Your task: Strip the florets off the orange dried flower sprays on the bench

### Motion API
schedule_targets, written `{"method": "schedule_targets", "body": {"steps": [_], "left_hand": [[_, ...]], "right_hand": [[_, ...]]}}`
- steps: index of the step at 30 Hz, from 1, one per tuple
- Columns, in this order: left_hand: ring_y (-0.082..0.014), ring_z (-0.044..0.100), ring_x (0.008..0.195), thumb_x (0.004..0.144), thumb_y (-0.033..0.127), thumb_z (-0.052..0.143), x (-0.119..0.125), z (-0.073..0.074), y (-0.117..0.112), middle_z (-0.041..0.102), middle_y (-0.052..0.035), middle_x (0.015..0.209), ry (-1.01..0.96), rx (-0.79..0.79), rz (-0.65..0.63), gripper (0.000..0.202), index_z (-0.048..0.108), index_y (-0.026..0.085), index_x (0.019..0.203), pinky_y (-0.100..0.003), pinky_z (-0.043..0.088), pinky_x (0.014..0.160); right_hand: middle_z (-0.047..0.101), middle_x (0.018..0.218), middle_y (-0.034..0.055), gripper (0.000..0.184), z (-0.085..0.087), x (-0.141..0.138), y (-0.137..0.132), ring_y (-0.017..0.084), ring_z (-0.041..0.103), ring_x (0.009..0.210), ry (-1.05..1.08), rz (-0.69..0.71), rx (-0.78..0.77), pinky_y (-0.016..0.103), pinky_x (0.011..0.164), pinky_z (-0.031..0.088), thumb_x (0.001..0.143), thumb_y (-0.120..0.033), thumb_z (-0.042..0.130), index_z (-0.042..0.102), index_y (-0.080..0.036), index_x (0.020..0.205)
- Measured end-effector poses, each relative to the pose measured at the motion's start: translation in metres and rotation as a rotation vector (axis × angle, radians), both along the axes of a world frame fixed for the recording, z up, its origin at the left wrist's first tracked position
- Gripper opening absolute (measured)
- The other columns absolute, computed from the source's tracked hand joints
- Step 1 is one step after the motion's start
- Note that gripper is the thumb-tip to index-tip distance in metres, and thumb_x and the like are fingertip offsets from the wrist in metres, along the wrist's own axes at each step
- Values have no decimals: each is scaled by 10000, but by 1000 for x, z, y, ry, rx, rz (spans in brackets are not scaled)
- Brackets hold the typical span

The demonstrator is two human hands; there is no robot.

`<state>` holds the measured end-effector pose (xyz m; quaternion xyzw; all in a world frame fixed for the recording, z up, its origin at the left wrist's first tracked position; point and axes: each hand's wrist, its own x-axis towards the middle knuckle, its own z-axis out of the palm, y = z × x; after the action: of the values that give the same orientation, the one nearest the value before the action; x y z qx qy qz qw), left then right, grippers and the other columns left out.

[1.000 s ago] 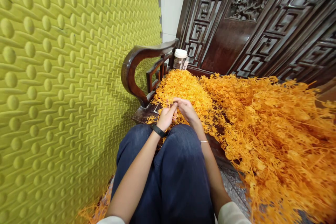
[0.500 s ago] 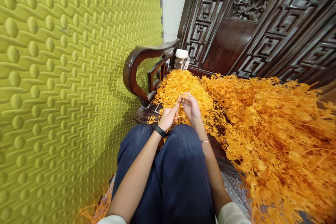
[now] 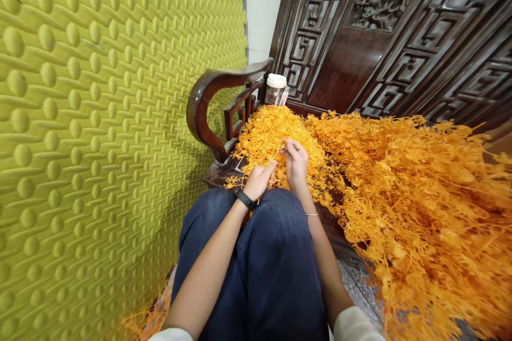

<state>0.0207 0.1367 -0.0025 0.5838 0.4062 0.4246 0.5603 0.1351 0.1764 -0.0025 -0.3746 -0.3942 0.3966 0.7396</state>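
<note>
My left hand, with a black band on its wrist, is closed in a pinch on a thin orange plastic sprig just past my knee. My right hand is raised a little beyond it, fingers curled and pinched on the sprig's other end. Both hands hover over the near edge of a dense heap of small orange pieces lying on a dark wooden bench. My legs in dark blue trousers fill the lower middle of the view.
A much larger pile of orange plastic branches covers the bench to the right. A white-lidded jar stands at the back corner by the curved armrest. A yellow-green studded mat walls the left; a carved wooden backrest is behind.
My right hand has lifted away from the left and moved forward over the heap, stretching the orange sprig between them. The left hand has stayed almost in place.
</note>
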Motion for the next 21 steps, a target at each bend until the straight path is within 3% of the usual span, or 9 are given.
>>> {"method": "schedule_targets", "body": {"steps": [6, 10, 21], "left_hand": [[-75, 350, 369, 839, 484, 411, 1, 0, -6, 352, 42, 344, 62, 114, 26, 545, 392, 190, 381, -234, 303, 471], [-72, 330, 369, 827, 472, 434, 2, -1, -7, 336, 48, 344, 84, 100, 66, 532, 390, 189, 378, -235, 283, 460], [-66, 319, 391, 809, 487, 418, 4, -4, -6, 315, 50, 355, 125, 189, 135, 535, 378, 180, 373, -235, 249, 462]], "right_hand": [[599, 764, 18, 202, -2, -2, -5, 111, 535, 681, -109, -329, 155, 248, 637, 439, 742, -360, 600, 585, -160, 762], [583, 760, 25, 214, 1, -6, -10, 126, 548, 699, -139, -504, 152, 261, 647, 448, 770, -380, 564, 564, -166, 773], [540, 776, 29, 227, -1, -8, -12, 138, 540, 734, -212, -693, 173, 282, 681, 452, 824, -403, 498, 527, -181, 784]]}}
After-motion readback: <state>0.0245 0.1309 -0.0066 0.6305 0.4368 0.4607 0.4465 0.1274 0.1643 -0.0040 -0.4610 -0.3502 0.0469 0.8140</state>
